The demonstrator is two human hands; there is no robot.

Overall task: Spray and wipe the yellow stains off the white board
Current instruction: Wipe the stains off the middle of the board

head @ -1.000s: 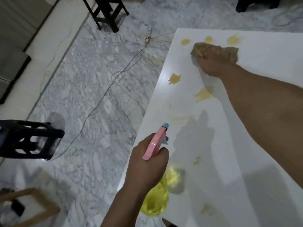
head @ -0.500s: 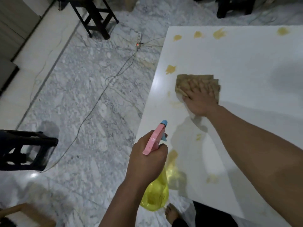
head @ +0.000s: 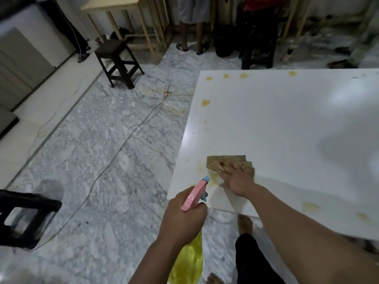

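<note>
Our right hand (head: 238, 182) presses flat, fingers spread, on the cloth (head: 223, 163) near the board's (head: 276, 124) near-left corner. Our left hand (head: 182, 214) grips the sprayer (head: 193, 196) just left of it. Stains (head: 205, 102) lie beyond.

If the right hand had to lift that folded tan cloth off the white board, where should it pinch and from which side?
Probably the far edge of the folded tan cloth, reached from above. The right hand presses flat on its near half, while the far layers lie bare and fanned on the white board, giving fingers an edge to pinch.
</note>
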